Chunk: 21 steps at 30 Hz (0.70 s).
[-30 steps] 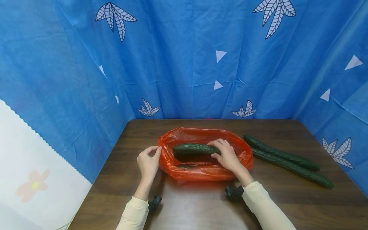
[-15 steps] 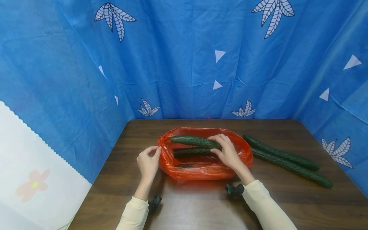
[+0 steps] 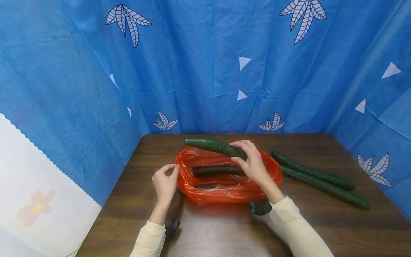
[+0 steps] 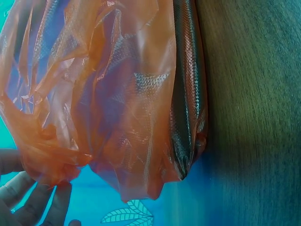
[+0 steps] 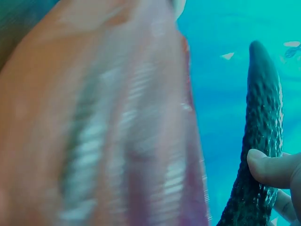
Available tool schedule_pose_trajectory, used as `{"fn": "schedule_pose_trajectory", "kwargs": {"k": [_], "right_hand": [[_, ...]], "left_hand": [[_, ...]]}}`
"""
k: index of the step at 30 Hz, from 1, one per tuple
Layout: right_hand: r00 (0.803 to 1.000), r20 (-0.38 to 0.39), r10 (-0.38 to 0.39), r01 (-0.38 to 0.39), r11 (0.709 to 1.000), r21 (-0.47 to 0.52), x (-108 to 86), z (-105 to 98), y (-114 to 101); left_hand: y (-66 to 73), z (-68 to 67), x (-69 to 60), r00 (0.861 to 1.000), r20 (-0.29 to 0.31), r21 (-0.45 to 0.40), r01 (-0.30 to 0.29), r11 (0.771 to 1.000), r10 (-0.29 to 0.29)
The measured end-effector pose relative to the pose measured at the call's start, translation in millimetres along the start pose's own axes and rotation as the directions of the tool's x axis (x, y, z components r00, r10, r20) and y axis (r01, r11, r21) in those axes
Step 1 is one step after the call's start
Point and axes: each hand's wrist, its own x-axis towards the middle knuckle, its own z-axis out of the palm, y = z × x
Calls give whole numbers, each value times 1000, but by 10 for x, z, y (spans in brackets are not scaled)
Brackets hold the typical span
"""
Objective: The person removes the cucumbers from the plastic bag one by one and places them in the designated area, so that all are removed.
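Observation:
A red plastic bag [image 3: 221, 194] lies open on the table, with at least two cucumbers inside, one [image 3: 216, 170] along its middle. The left hand [image 3: 165, 182] pinches the bag's left rim; in the left wrist view its fingers [image 4: 35, 200] hold the gathered plastic. Above the bag's back edge, the right hand [image 3: 253, 163] grips another cucumber [image 3: 208, 144] near its right end, the free end pointing left. The right wrist view shows the thumb [image 5: 270, 168] pressed on this bumpy cucumber [image 5: 263, 113], beside the blurred bag [image 5: 117, 122].
Two long cucumbers [image 3: 316, 174] lie side by side on the wooden table [image 3: 212, 235], right of the bag. A blue curtain with leaf prints [image 3: 224, 71] stands behind the table. White cloth with a flower print [image 3: 25, 185] is at the left.
The right hand has raised its cucumber from inside the bag to above the back rim, exposing the one below. The left hand has stayed at the bag's left rim.

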Motion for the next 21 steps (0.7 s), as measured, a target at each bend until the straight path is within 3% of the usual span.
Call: {"fn": "schedule_pose_trajectory", "kwargs": {"k": [11, 16, 21], "right_hand": [[988, -145, -59, 69, 996, 65, 65, -377, -326], [973, -211, -92, 96, 995, 8, 42, -667, -369], [959, -259, -115, 88, 990, -112, -63, -946, -243]], "left_hand": [[-18, 3, -6, 1000, 14, 1, 2, 1000, -2], [-15, 8, -1, 1000, 8, 1, 5, 1000, -5], [1, 8, 2, 1000, -13, 2, -8, 1000, 8]]}}
